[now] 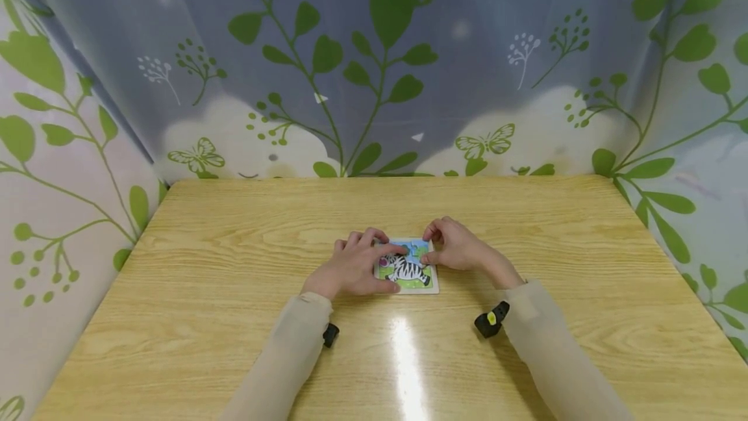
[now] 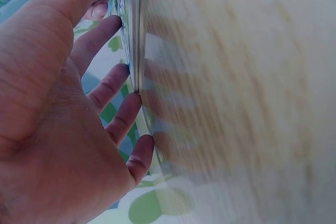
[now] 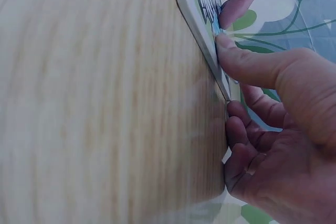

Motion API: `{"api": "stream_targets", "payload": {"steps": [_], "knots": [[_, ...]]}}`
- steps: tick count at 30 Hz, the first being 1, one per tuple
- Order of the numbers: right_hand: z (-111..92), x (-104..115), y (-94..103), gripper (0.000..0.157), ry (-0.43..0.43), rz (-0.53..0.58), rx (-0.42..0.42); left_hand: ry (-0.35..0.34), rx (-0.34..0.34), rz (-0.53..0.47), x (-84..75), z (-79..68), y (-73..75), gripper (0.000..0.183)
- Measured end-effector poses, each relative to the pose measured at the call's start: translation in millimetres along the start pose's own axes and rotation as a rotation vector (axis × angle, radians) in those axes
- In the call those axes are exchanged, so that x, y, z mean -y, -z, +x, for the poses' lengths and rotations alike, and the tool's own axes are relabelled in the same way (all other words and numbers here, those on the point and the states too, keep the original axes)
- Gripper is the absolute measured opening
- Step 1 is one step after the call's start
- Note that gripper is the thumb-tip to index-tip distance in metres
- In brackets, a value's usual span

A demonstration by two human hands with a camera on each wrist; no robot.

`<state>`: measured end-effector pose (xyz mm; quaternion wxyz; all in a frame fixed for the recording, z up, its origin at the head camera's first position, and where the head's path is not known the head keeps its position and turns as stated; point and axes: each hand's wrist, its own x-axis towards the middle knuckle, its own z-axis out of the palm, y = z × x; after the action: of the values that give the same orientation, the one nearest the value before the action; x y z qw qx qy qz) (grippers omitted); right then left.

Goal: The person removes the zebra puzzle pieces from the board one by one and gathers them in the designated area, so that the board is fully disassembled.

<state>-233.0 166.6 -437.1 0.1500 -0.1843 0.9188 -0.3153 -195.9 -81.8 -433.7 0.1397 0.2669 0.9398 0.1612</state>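
A small square zebra jigsaw puzzle [image 1: 409, 271] lies on the table in a pale-rimmed tray [image 1: 434, 287]. My left hand [image 1: 359, 265] spreads over its left side, with the index finger stretched across the upper part and the thumb at the lower edge. In the left wrist view, the other fingertips [image 2: 122, 72] touch down along the tray's side. My right hand [image 1: 458, 247] is at the upper right corner, its thumb and bent index finger around a green-and-blue puzzle piece [image 1: 418, 249]. Its remaining fingers curl beside the tray in the right wrist view.
The wood-grain table [image 1: 234, 336] stretches out around the puzzle. A leaf-patterned curtain [image 1: 374, 83] hangs behind it and along both sides. Black wrist straps with small devices [image 1: 491, 319] sit on the sleeves, close above the tabletop.
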Motion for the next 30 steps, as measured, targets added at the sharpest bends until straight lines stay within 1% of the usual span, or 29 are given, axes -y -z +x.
{"api": "stream_targets", "payload": {"steps": [7,11,13,16,19,21,26,30], "knots": [[-0.9,-5.0,-2.7,0.034,0.013,0.079,-0.045,0.001,0.004,0.0,-2.5,-1.3,0.8,0.065],[-2.5,-7.8,-2.8,0.03,0.021,0.175,-0.052,0.005,0.004,0.0,-2.3,-1.1,0.5,0.065],[-3.3,-9.4,-2.6,0.026,0.035,0.236,-0.049,0.007,0.002,-0.001,-1.9,-0.8,0.3,0.065],[-4.2,-11.8,-2.5,0.019,0.034,0.308,-0.044,0.01,0.003,-0.002,-1.6,-0.5,0.4,0.066],[-5.4,-13.0,-2.8,0.015,0.011,0.347,-0.041,0.013,0.006,-0.004,-1.5,-0.5,0.8,0.066],[-6.4,-13.3,-3.5,0.015,-0.011,0.356,-0.049,0.015,0.009,-0.005,-1.8,-0.8,1.0,0.066],[-7.0,-13.7,-4.4,0.02,-0.063,0.387,-0.1,0.017,0.024,-0.005,-3.7,-2.3,2.7,0.064],[-8.0,-17.8,-2.1,0.021,-0.085,0.417,-0.148,0.02,0.033,-0.008,-4.8,-2.8,2.7,0.063]]}}
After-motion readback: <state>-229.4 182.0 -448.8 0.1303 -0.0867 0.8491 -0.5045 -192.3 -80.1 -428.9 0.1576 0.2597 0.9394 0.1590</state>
